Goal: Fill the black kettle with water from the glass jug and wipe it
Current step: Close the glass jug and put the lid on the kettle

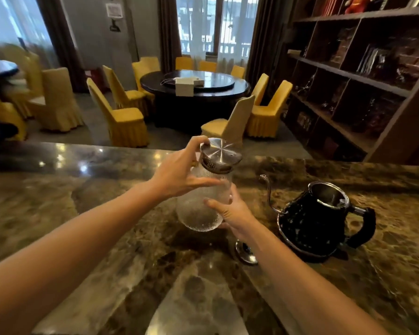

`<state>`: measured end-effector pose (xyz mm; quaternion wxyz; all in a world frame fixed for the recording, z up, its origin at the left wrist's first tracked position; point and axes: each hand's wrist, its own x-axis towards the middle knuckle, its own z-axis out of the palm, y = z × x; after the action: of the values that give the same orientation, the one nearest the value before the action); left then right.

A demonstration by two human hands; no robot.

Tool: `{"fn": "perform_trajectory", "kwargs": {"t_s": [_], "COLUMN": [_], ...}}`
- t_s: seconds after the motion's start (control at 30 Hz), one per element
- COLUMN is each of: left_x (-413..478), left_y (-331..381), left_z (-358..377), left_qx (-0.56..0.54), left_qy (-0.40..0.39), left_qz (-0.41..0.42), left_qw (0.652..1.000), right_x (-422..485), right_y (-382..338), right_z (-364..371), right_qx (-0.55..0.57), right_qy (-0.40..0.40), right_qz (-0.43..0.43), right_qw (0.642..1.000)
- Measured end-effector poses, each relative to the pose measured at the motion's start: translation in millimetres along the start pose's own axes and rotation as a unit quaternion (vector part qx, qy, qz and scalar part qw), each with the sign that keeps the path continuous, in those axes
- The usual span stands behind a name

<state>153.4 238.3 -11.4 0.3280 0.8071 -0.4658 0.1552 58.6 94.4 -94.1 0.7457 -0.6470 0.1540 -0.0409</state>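
Note:
The textured glass jug (198, 211) is held above the brown marble counter (107, 213), near its middle. My right hand (230, 211) grips the jug's body from the right side. My left hand (179, 172) pinches the steel lid (221, 154), which sits tilted at the jug's mouth, its strainer edge showing. The black kettle (312, 226) stands on the counter to the right, uncovered, with its thin gooseneck spout (267, 189) pointing left and its black handle at the right. A shiny metal piece (246, 252), possibly the kettle's lid, lies on the counter under my right forearm.
Beyond the counter's far edge lies a dining room with a round dark table (196, 85) and several yellow-covered chairs (121, 117). A dark wooden shelf unit (361, 81) fills the right side.

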Motion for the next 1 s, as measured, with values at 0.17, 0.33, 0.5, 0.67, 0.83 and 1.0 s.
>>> {"fn": "perform_trajectory", "kwargs": {"t_s": [0.17,0.33,0.5,0.67,0.83,1.0], "left_x": [-39,-75,-99,-107,-114,-118], "left_y": [-32,-63,-79,-87,-90,-79], "left_z": [-17,-36,-52,-55,-56,-55], "left_qx": [-0.012,-0.004,-0.011,-0.014,-0.015,0.045], "left_qy": [0.009,0.020,0.032,0.035,0.038,0.035], "left_qz": [-0.041,-0.068,-0.088,-0.083,-0.090,-0.143], "left_qw": [0.999,0.997,0.996,0.996,0.995,0.988], "right_x": [7,14,23,25,25,18], "right_y": [20,38,46,56,61,54], "right_z": [40,81,106,115,117,109], "right_qx": [-0.011,-0.022,-0.048,-0.074,-0.085,-0.126], "right_qy": [-0.024,-0.052,-0.064,-0.057,-0.050,-0.070], "right_qz": [0.018,0.041,0.045,0.048,0.039,0.045], "right_qw": [0.999,0.998,0.996,0.994,0.994,0.989]}}
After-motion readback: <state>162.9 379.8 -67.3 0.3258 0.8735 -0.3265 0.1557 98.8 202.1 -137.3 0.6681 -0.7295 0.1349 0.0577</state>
